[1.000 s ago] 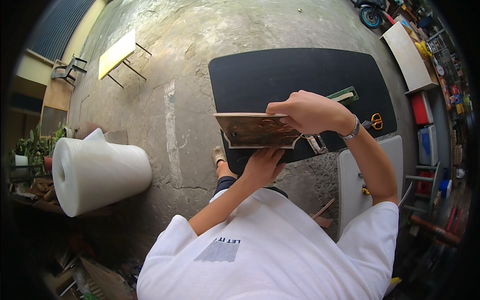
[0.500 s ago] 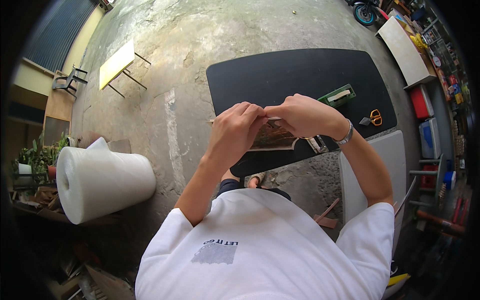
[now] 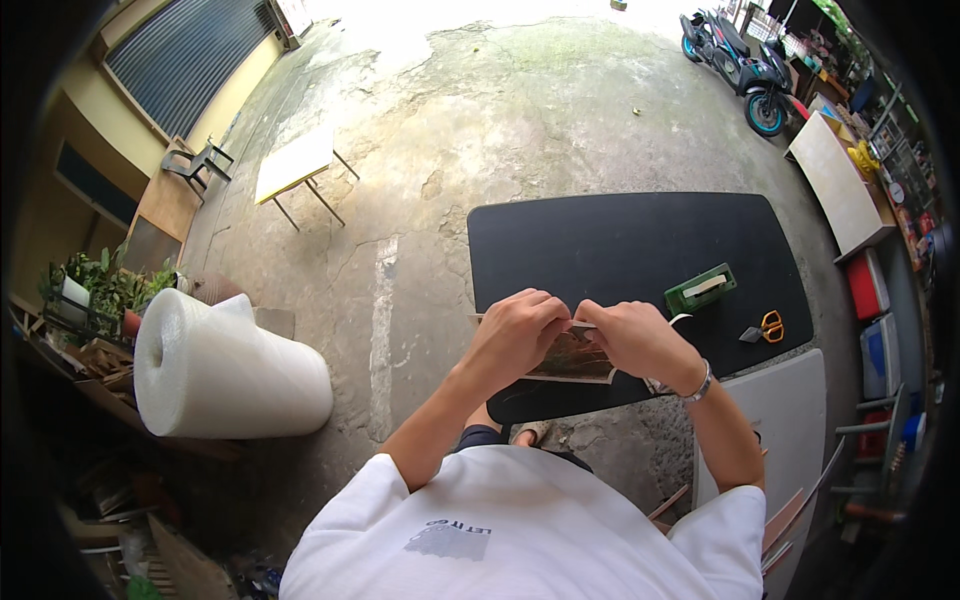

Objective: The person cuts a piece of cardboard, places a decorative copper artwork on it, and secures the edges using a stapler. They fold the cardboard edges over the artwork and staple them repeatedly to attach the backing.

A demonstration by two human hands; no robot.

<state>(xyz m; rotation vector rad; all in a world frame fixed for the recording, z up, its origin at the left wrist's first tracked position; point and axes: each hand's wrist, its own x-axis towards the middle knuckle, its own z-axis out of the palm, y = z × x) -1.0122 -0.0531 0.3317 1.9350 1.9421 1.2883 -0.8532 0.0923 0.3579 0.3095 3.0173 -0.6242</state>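
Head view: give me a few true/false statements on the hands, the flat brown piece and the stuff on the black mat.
1. Both hands grip the flat brown piece along its top edge. True: the left hand and right hand meet there.
2. The orange-handled scissors are in the right hand. False: they lie on the black mat, apart from both hands.
3. The green tape dispenser sits on the mat, to the right of the hands. True.
4. The roll of bubble wrap stands on the mat. False: it lies on its side on the concrete, to the person's left.
5. The right wrist is bare. False: it wears a bracelet.
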